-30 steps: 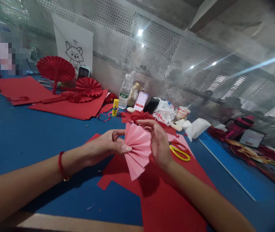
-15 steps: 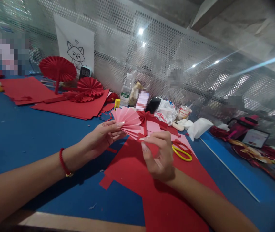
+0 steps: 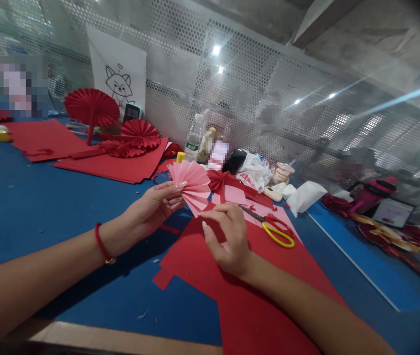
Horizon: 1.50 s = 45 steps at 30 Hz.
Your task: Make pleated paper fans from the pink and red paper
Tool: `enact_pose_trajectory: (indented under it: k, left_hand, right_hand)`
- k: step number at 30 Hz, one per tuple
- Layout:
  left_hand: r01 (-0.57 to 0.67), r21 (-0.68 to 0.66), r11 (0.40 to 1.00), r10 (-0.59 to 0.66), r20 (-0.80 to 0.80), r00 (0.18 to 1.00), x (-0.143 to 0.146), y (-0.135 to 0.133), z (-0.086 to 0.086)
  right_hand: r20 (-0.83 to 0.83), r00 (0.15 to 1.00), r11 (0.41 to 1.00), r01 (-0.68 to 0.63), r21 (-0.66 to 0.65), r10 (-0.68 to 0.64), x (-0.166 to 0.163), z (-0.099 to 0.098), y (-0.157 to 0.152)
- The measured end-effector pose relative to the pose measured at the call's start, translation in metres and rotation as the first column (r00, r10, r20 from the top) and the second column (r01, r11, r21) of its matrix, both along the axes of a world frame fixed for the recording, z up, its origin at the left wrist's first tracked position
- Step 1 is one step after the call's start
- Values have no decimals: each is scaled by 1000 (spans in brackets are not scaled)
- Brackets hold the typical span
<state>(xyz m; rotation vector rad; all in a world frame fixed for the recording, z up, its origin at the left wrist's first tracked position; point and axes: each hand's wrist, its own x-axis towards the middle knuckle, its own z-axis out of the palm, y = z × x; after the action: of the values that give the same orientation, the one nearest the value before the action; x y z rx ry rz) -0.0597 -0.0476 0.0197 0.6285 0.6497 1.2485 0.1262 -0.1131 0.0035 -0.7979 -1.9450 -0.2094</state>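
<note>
A pink pleated paper fan (image 3: 194, 185) is spread in the middle of the view. My left hand (image 3: 158, 204) pinches its folded end between thumb and fingers. Close to the fan's lower edge is my right hand (image 3: 230, 239), its thumb and forefinger apart and nothing between them; whether a fingertip touches the paper I cannot tell. Beneath the hands lies red paper (image 3: 202, 261). Scissors (image 3: 278, 235) with red and yellow handles rest just beyond the right hand, on pink and red sheets.
Finished red paper fans (image 3: 91, 108) and stacked red sheets (image 3: 121, 166) are at the left back. A water bottle (image 3: 194, 135), a glue stick (image 3: 180, 157), a white plastic bag (image 3: 254, 172) and a paper cup (image 3: 283, 172) stand along the perforated metal screen (image 3: 180, 59).
The pink fan has opened wider and turned slightly. My right hand has moved left, towards the fan's lower edge, uncovering more of the scissors.
</note>
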Motion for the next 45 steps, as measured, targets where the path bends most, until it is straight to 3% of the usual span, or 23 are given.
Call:
enact_pose_trajectory:
  k: [6,12,16,24,32,42,45]
  left_hand:
    - [-26,7,1000,27,-25,999,1,-2,4]
    - [-28,5,1000,28,-30,999,0,-3,5]
    - [-34,-15,999,33,-35,999,-1,-1,4]
    - [-42,2,999,42,-7,999,-1,3,-2]
    - [-113,-6,994,113,-14,994,1,3,3]
    - [-80,30,996,81,-44,996,-1,2,2]
    - [-106,57,993,111,-84,990,-2,2,-1]
  right_hand:
    - [31,998,996,-55,-75,58,-3,-7,0]
    - [-130,989,997,-72,-26,68,-1,-6,2]
    - [-29,999,993,-28,-111,25,0,-8,5]
    - [122,991,989,-28,-146,46,-1,-15,4]
    - [299,951,959,5,-283,83,-5,-22,-2]
    - [389,908,923,3,-384,159,-10,-18,-6]
    - [262,961,945,5,-326,85,-10,-19,-7]
